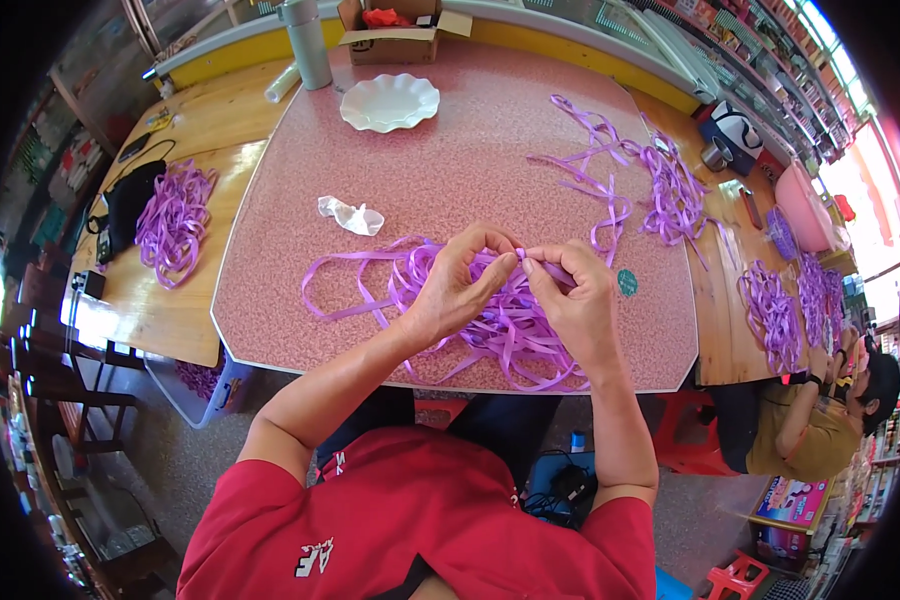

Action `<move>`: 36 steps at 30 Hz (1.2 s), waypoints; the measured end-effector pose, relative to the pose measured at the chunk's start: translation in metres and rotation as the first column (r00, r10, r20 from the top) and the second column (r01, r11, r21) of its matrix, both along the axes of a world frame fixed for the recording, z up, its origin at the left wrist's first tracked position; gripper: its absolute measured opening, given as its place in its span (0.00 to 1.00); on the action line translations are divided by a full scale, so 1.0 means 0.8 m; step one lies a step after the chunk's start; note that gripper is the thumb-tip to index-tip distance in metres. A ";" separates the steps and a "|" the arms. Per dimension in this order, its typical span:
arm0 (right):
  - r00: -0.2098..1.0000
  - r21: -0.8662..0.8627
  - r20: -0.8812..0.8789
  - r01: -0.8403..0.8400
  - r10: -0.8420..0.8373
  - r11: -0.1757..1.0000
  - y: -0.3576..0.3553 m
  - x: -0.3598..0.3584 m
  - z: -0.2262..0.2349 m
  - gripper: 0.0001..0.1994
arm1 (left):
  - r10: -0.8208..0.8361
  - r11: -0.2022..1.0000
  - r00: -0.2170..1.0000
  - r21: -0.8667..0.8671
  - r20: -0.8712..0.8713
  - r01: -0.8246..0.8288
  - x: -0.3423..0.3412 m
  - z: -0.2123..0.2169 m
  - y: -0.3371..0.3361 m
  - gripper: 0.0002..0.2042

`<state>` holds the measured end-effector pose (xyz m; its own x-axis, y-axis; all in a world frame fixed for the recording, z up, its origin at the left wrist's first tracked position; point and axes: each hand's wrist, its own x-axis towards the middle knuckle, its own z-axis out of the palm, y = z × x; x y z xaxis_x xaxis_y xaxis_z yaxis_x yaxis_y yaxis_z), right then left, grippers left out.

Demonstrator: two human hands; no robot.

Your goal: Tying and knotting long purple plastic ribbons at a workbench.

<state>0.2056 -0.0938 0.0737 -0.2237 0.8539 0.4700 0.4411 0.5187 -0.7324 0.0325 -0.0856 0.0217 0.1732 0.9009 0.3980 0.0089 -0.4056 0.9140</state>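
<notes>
Hands (pixel 458 285) pinch purple ribbon (pixel 510 328); exact grip unclear.

White lettering (pixel 315 558) on red shirt (pixel 410 500); print (pixel 361 46) on carton (pixel 402 50).

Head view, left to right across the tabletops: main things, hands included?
Leftmost purple ribbon pile → crumpled white scrap → left hand → right hand → metal cup → pink basin.

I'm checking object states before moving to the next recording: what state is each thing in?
Purple ribbon: loosely heaped, looped
Left hand: pinching ribbon
Right hand: pinching ribbon
Tissue: crumpled
Scalloped plate: face up
Cardboard box: flaps open
Bottle: upright
Plastic bin: open, purple strands inside
</notes>
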 end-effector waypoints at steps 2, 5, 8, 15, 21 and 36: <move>0.999 -0.072 -0.030 0.016 -0.018 0.997 -0.002 -0.001 0.000 0.05 | 0.003 1.000 1.000 0.008 -0.009 -0.002 0.000 -0.003 0.002 0.06; 0.991 -0.093 -0.135 0.000 -0.013 0.996 -0.003 -0.003 -0.006 0.05 | -0.017 1.000 1.000 0.022 0.002 0.017 0.001 -0.004 0.003 0.06; 1.000 -0.054 0.009 -0.024 0.024 0.998 -0.002 0.001 0.005 0.06 | -0.002 0.999 0.997 0.033 0.079 -0.001 0.005 -0.005 0.002 0.06; 0.996 -0.029 0.082 -0.043 0.045 0.999 -0.002 0.001 0.001 0.05 | -0.063 0.997 0.997 0.037 0.053 0.061 -0.001 -0.009 0.001 0.06; 0.999 -0.157 -0.050 -0.002 -0.006 0.988 -0.009 -0.014 0.003 0.04 | -0.090 0.992 0.987 -0.074 0.133 0.100 -0.004 -0.005 -0.001 0.07; 0.982 0.081 0.187 -0.004 -0.012 0.997 -0.009 -0.009 0.000 0.04 | -0.062 0.997 0.983 -0.024 0.172 0.067 0.001 -0.015 0.002 0.10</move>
<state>0.1983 -0.1012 0.0740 -0.3109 0.8159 0.4875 0.5688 0.5707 -0.5923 0.0334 -0.0840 0.0099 0.1631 0.9019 0.4001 -0.1739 -0.3729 0.9114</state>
